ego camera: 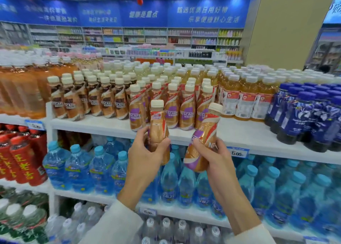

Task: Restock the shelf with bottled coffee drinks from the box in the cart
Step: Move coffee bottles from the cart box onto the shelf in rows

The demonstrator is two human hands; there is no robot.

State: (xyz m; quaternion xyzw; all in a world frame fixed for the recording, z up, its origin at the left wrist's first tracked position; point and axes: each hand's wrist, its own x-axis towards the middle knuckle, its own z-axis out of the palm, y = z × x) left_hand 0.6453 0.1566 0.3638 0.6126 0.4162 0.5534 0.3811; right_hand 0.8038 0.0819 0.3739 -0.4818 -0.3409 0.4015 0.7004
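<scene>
— Where's the camera?
— On the person's head. It's a single wide-angle view, facing the drinks shelf [239, 133] nearly square-on and tipped slightly down.
— How near?
— Close. The left hand [145, 151] gripping the left coffee bottle [158, 133] and the right hand [212, 157] gripping the right coffee bottle [204, 133] sit low in the middle, just before the shelf's edge.
— And farther off?
— Over the bottle tops it reaches the blue wall signs [203, 13] at the back.

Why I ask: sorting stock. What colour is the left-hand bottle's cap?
Cream-white cap, seen best in the head view.
</scene>
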